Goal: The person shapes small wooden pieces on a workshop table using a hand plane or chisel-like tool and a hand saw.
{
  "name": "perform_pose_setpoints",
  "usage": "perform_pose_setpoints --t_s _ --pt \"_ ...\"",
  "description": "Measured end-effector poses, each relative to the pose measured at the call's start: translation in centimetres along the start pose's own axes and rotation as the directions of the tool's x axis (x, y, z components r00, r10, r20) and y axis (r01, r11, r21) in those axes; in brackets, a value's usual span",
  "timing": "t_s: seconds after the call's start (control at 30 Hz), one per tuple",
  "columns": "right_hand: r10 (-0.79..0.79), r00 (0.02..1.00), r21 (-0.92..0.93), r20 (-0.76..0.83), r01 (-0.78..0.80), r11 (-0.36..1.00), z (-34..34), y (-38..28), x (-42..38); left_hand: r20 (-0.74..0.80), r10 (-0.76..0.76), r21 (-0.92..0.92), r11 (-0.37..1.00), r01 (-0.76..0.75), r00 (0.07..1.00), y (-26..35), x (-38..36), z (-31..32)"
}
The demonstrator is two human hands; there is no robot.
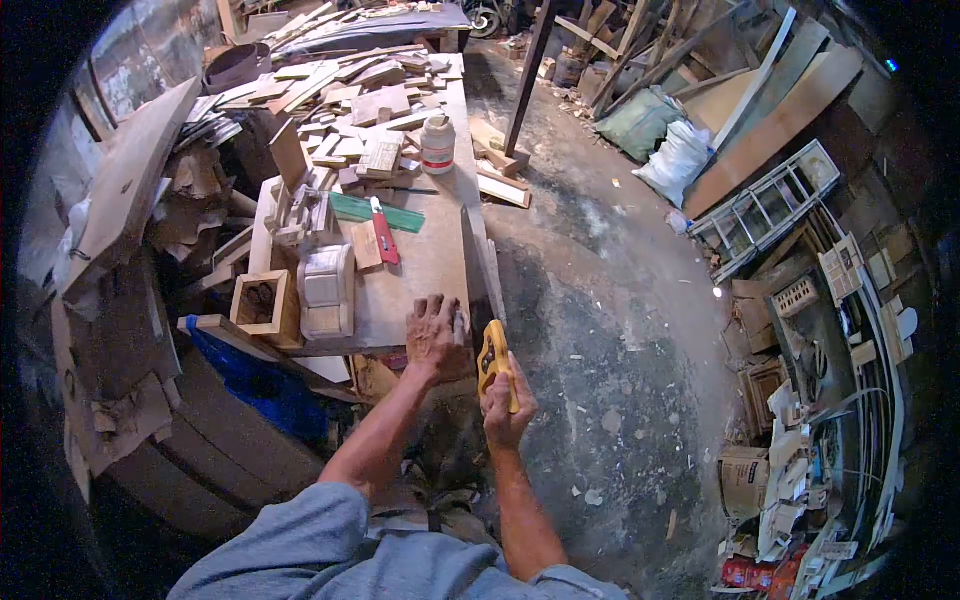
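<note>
My right hand [510, 405] is closed around the yellow handle of a hand saw [493, 352]. Its dark blade runs away from me along the right edge of the workbench [425, 275]. Beside it, my left hand [436, 342] lies palm down near the bench's front corner, fingers spread. What is under that palm is hidden. Ahead of the left hand are a red utility knife [383, 235], a small wood block [365, 245] and a green strip [378, 212]. To its left stand a moulded wooden piece [327, 292] and an open square wooden frame [266, 303].
A white bottle [437, 145] with a red label stands farther up the bench, before a pile of wood offcuts [375, 105]. Boards and cardboard [130, 190] lean at the left. White sacks [676, 160], a ladder-like frame [765, 208] and scrap line the right side.
</note>
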State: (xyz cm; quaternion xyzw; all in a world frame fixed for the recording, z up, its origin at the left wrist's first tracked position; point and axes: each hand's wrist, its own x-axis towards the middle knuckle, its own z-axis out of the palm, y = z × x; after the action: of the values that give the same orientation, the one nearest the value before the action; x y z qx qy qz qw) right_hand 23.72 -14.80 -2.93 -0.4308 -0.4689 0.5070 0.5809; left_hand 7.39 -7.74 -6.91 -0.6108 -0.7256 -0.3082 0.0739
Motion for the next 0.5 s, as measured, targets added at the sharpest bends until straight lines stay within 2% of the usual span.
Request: perform_pose_setpoints --t_s 0.03,0.13,0.23,0.3,0.4,0.47,0.5 --pt "-0.001 1.0 0.004 0.004 0.001 1.0 0.0 0.1 0.0 0.023 -0.017 -0.008 1.0 0.017 1.0 0.1 0.1 0.0" --pt "0.132 0.991 0.221 -0.013 -0.126 0.967 0.7 -1.3 -0.4 0.078 -0.064 -0.013 0.998 0.065 0.995 0.8 0.8 -0.9" --pt "0.163 0.987 0.172 0.006 -0.161 0.972 -0.3 -0.9 -1.0 0.087 -0.116 0.007 0.993 0.116 0.989 1.7 0.5 -1.4" --pt "0.098 0.995 0.039 0.028 -0.099 0.994 -1.8 -0.2 -0.9 0.061 -0.133 -0.006 0.991 0.134 0.989 1.9 0.7 -1.1" --pt "0.128 0.991 0.063 0.048 -0.131 0.989 -1.9 -0.8 -2.3 0.035 -0.116 -0.004 0.993 0.116 0.993 1.7 0.6 -0.8" --pt "0.13 0.991 0.051 0.039 -0.132 0.99 -3.1 -1.0 -5.4 0.013 -0.22 0.038 0.975 0.219 0.975 1.9 1.4 0.2" --pt "0.06 0.998 0.002 0.025 -0.06 0.998 -3.9 0.3 -7.2 0.015 -0.262 0.062 0.963 0.261 0.965 2.0 1.3 0.4"
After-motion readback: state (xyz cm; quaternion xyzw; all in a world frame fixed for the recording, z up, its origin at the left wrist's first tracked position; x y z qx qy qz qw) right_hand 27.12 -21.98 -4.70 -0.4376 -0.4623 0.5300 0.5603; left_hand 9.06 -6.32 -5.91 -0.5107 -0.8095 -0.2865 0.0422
